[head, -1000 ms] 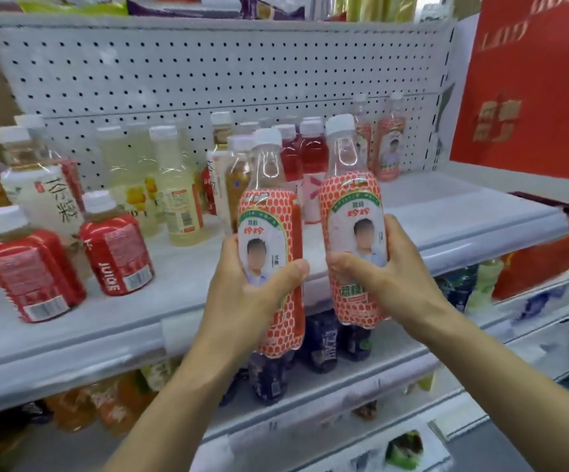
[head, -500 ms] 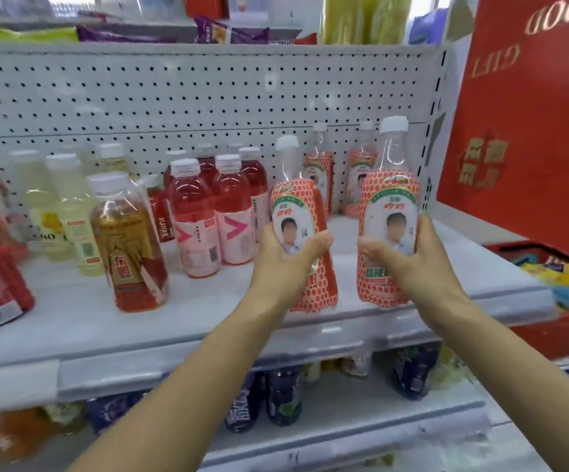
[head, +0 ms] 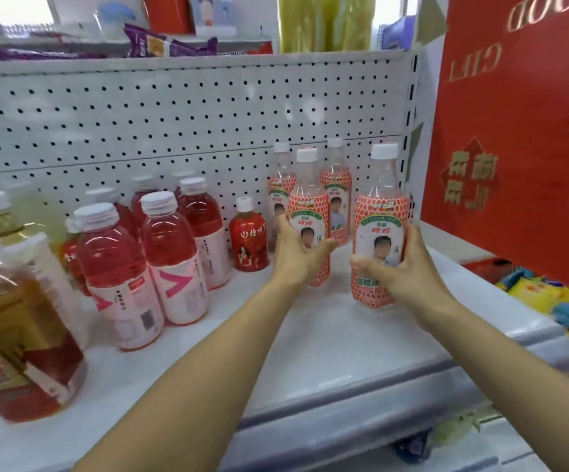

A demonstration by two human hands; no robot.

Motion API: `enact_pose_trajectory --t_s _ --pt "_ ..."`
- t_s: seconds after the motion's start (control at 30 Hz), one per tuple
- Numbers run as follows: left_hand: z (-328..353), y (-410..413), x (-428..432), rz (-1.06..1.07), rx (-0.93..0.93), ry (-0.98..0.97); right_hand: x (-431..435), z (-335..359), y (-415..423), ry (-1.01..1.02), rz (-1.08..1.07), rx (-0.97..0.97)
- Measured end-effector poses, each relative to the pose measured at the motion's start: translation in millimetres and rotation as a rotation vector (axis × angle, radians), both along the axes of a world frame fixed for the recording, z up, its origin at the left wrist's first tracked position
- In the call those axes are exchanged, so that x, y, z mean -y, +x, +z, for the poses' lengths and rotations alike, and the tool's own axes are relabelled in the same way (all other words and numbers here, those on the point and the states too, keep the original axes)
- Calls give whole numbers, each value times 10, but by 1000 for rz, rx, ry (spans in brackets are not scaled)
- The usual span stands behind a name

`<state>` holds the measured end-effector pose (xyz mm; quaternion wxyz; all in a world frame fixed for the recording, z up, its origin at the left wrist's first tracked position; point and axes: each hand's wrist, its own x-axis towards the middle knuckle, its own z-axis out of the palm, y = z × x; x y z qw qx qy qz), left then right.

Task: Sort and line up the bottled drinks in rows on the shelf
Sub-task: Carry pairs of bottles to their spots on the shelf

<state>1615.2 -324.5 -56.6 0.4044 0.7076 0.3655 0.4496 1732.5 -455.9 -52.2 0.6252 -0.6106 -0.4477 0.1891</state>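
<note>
Two bottles in play, one in each hand! The left hand (head: pixel 296 253) wraps its thumb and fingers round the left bottle (head: pixel 308 209), and the right hand (head: pixel 409 267) grips the right bottle (head: pixel 380 212) low on its label. Both bottles are upright: clear necks, white caps, sleeves in a red-and-white net pattern with a green-edged oval and a small portrait. They sit over the right end of the white shelf (head: pixel 344 345), apart from each other. Their bases are at the board or just above it, I cannot tell which.

At twelve o'clock from them, against the pegboard (head: pixel 174 124), stand two matching bottles (head: pixel 336 185). At nine o'clock from the left bottle is a small red bottle (head: pixel 248 240), then the pink drinks (head: pixel 170 253). At three o'clock of the right bottle hangs a red box (head: pixel 521 131).
</note>
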Motion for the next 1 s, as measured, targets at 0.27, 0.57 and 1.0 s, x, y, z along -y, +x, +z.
enact_pose_trajectory --t_s 0.27,0.57,1.0 --pt "-155 174 -524 -2 -10 -83 -577 20 191 -63 -3 60" --pt "71 -176 -48 10 -269 39 -830 7 215 -153 -96 131" --pt "128 -1869 634 717 -102 358 -1229 615 -1032 39 268 735"
